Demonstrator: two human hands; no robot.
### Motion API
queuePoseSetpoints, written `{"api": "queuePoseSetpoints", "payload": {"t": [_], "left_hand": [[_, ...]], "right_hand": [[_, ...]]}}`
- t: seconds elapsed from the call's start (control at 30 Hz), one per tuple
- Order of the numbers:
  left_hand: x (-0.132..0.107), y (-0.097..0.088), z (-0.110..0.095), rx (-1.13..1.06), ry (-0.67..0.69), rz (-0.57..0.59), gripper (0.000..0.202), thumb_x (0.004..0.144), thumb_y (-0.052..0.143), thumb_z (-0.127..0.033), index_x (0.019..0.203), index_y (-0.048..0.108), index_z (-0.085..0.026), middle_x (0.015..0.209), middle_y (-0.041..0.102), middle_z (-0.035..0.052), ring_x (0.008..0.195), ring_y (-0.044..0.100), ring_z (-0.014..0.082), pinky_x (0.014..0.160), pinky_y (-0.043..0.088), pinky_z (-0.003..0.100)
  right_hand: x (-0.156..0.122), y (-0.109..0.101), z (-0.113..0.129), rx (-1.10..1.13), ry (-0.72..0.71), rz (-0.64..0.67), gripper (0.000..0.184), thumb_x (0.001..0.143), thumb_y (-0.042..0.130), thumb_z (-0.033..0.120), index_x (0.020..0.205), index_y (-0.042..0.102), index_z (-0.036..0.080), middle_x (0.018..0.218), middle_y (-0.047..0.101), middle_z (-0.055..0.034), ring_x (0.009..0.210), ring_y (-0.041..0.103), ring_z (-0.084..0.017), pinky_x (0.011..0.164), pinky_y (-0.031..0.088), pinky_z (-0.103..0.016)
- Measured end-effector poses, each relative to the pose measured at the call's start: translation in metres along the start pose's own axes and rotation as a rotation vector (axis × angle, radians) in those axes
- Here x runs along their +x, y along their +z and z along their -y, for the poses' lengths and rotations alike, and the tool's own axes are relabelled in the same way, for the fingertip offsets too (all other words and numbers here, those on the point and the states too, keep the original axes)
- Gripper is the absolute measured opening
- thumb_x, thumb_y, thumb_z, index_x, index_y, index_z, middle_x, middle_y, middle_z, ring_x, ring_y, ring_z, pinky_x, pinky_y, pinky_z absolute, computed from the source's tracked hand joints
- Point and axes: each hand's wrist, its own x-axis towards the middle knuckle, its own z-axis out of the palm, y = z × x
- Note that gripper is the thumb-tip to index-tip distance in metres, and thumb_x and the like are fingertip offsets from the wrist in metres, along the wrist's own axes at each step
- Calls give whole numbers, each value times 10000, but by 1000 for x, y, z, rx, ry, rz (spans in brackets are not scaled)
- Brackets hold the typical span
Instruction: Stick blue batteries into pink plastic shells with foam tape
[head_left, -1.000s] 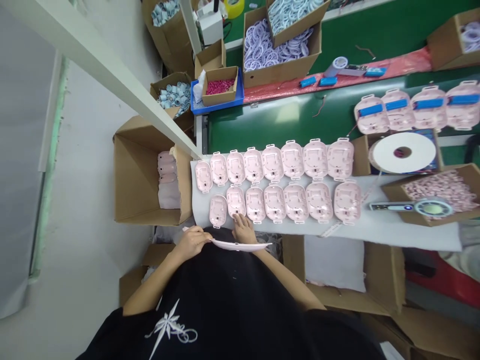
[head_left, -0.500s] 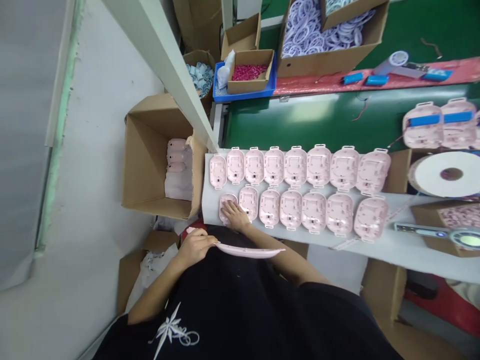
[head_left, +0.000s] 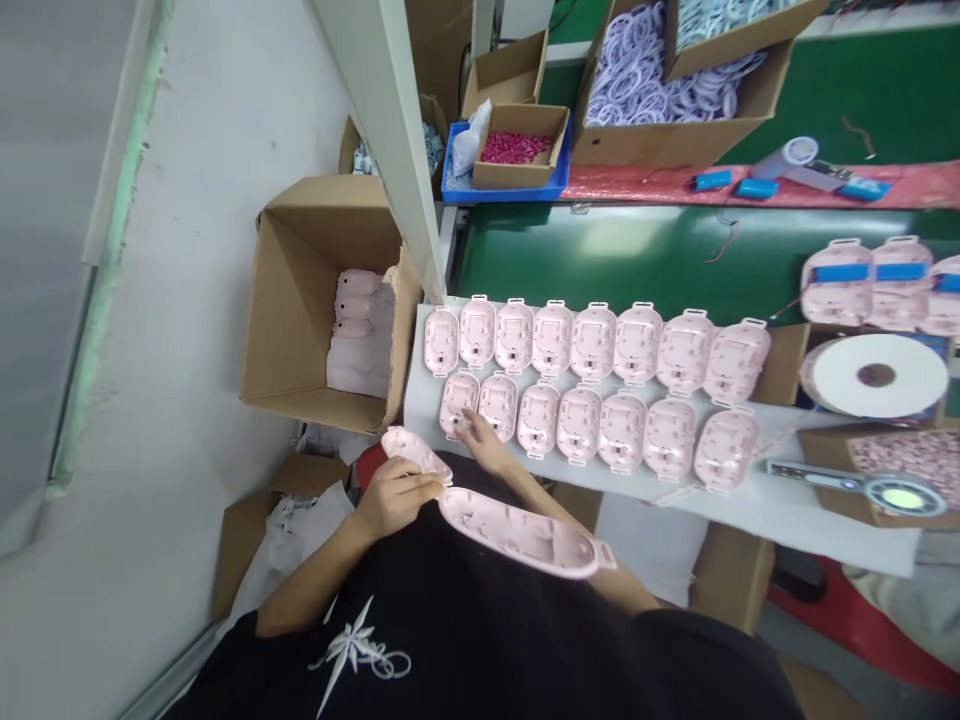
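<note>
Bright, even indoor light, wide-angle view.
Soft glare on the green conveyor belt (head_left: 600,240), only faint shadows, edges bowed by lens distortion, slight softness on the pink plastic shell (head_left: 521,535) nearest the camera.

The 1 head-worn camera looks forward and steeply down from above the person's black shirt (head_left: 442,620) at 6 o'clock, close over the left hand (head_left: 394,497) and right hand (head_left: 484,445), facing the white-covered bench (head_left: 757,520) at 12 o'clock; the frame edges seem somewhat stretched.

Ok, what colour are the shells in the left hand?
The shells are pale pink; head view.
</note>
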Motion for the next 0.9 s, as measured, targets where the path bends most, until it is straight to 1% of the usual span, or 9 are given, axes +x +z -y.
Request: {"api": "queuePoseSetpoints", "payload": {"t": [0.1, 0.17, 0.23, 0.3, 0.4, 0.5, 0.7, 0.8, 0.9], "left_hand": [[6, 8, 8, 34, 173, -15, 171, 974, 695, -137, 1097, 758, -237, 1107, 821, 11, 901, 671, 163, 757, 531, 327], [7, 20, 22, 30, 279, 13, 151, 986, 689, -158, 1085, 763, -245, 1125, 818, 13, 894, 677, 154, 742, 532, 317], [5, 35, 40, 7, 318, 55, 162, 1008, 658, -165, 1089, 765, -257, 1121, 817, 16, 876, 690, 144, 730, 539, 307], [2, 48, 58, -19, 311, 94, 192, 1033, 619, -176, 1118, 764, -268, 1097, 819, 19, 879, 709, 141, 741, 557, 304], [-4, 58, 78, -16, 247, 167, 247, 1068, 546, -196, 1151, 764, -278, 1062, 818, 26, 902, 732, 144, 769, 584, 309], [-9, 55, 86, -28, 141, 159, 277, 1078, 502, -223, 1138, 769, -262, 1006, 806, 41, 908, 735, 160, 806, 606, 335], [2, 30, 78, -316, -387, -289, 283, 1035, 507, -284, 998, 781, -222, 988, 711, 90, 943, 685, 204, 852, 586, 371], [30, 17, 78, -707, -594, -538, 234, 935, 570, -299, 762, 689, -197, 852, 616, 71, 809, 620, 196, 749, 539, 351], [69, 16, 79, -1130, -652, -598, 339, 872, 543, -335, 567, 477, -203, 662, 456, 35, 630, 503, 158, 661, 494, 336]], "right_hand": [[-44, -28, 17, 684, 78, 437, 772, 1058, 223, 726, 1529, 530, 198, 1300, 728, -177, 1099, 735, -284, 955, 592, -467], [-67, -44, 26, 927, 120, 564, 715, 1017, 456, 728, 1485, 580, 202, 1263, 746, -152, 1095, 737, -268, 982, 579, -441], [-78, -57, 32, 966, 171, 533, 621, 906, 772, 558, 1406, 652, 211, 1260, 753, -121, 1090, 727, -241, 1000, 564, -403], [-81, -65, 34, 902, 230, 488, 586, 782, 917, 367, 1312, 717, 218, 1219, 768, -88, 1017, 725, -211, 953, 568, -368], [-84, -71, 29, 843, 314, 381, 549, 741, 933, 300, 1257, 755, 239, 1165, 782, -55, 901, 716, -180, 845, 569, -331], [-94, -74, 17, 874, 361, 158, 520, 732, 917, 316, 1227, 770, 258, 1159, 788, -33, 861, 714, -177, 796, 562, -316], [-113, -75, 2, 991, 409, -95, 482, 705, 888, 297, 1169, 763, 260, 1041, 799, -11, 848, 731, -198, 773, 572, -315], [-108, -72, 13, 1073, 326, -95, 454, 658, 897, 257, 1086, 748, 243, 952, 784, -8, 725, 690, -164, 661, 539, -279], [-95, -67, 37, 1111, 236, -17, 432, 716, 862, 255, 1127, 734, 226, 938, 772, -40, 689, 658, -151, 569, 486, -251]]}}
